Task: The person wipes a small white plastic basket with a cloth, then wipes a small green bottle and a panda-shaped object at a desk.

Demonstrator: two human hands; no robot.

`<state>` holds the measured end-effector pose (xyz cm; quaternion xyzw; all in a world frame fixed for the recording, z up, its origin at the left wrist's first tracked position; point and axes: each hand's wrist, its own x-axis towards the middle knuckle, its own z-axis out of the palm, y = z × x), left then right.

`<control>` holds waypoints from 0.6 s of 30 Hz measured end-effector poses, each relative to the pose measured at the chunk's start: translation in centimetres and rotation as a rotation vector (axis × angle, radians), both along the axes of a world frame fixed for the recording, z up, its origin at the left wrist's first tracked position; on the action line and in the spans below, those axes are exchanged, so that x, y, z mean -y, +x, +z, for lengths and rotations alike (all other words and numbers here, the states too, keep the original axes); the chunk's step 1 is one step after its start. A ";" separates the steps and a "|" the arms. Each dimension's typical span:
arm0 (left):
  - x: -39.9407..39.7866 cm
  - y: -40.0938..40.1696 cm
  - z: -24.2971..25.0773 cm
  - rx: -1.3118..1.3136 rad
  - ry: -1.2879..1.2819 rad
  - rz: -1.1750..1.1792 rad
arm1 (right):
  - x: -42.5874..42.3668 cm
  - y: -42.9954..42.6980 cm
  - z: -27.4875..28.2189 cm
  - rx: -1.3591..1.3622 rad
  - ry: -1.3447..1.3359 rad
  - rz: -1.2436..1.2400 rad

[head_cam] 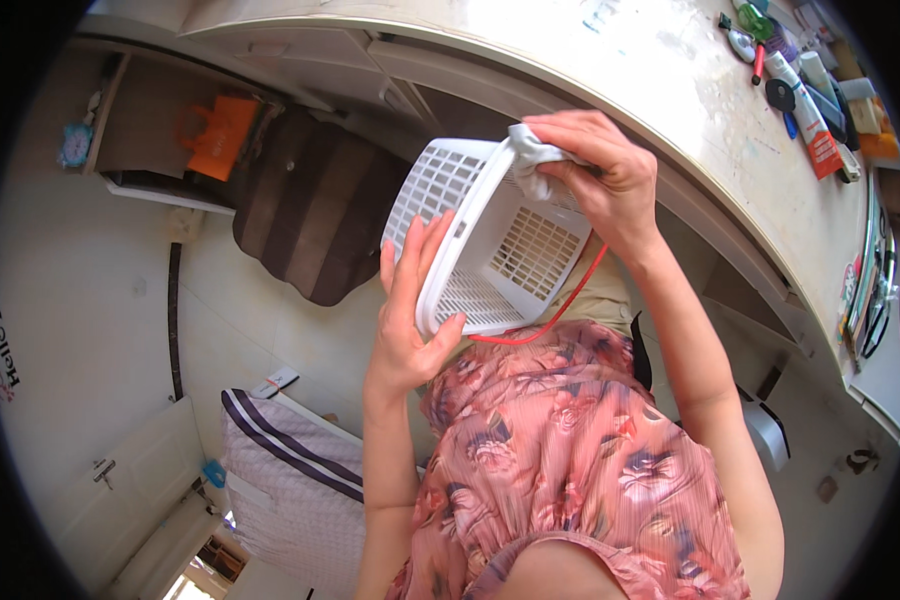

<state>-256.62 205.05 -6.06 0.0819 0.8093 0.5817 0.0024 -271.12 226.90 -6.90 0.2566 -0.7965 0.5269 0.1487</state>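
A white plastic basket (487,289) with slotted, grid-like walls is tilted in front of my torso, its open top facing me. My left hand (412,315) grips its rim and near wall, the thumb over the rim and the fingers spread along the outside. Pinched in my right hand (607,169) is a pale grey-white cloth (534,161), pressed against the basket's upper rim corner. A red cord-like handle (570,300) hangs in a loop from the basket's lower right side.
Along the right runs a desk (645,82) with tubes, bottles and tools crowded at its far end. A brown striped cushion-like item (307,202) and an orange bag (225,139) lie beyond the basket. A quilted bed (292,465) stands at lower left.
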 end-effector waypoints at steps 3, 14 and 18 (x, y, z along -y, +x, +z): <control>0.8 1.4 -0.9 0.041 0.056 0.046 | -0.8 1.9 -1.5 0.508 0.038 -0.124; 2.4 6.3 -2.2 0.177 0.270 0.215 | 0.6 3.0 -1.5 0.111 0.077 0.078; 3.4 4.7 1.3 0.081 0.089 0.228 | 1.2 3.1 -0.5 0.052 0.074 0.149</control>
